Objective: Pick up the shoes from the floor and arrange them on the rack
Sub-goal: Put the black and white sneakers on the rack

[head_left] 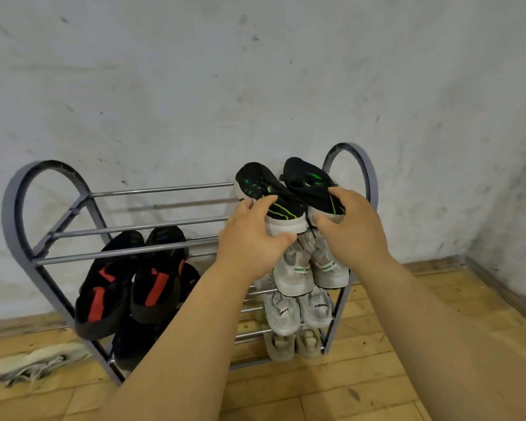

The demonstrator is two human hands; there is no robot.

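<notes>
Floor point(346, 384): wooden boards, nearest the viewer.
Stray shoe point(34, 361): pale, lying on its side on the floor just left of the rack's foot; neither hand is near it.
Rack point(16, 214): grey frame with metal bars, standing against the wall.
Lower tiers, right: white shoes point(298, 278) stacked tier over tier, heels outward.
Second tier, left: black-and-red pair point(128, 278), side by side; something dark sits beneath them, too hidden to identify.
Left hand point(252, 235): fingers over and thumb under the heel of the left black-and-green shoe point(264, 189), grasping it.
Right hand point(351, 226): curled round the heel of the right black-and-green shoe point(308, 180), likewise grasping.
Top tier, right: both black-and-green shoes lie here, toes to the wall and touching each other; whether their weight is fully on the bars cannot be told.
Top tier, left: bare bars.
Wall point(255, 86): scuffed white plaster behind.
Progress: judged late; most pairs are shelved and this pair is being seated.
Remaining: letting go, then at least the stray shoe.
</notes>
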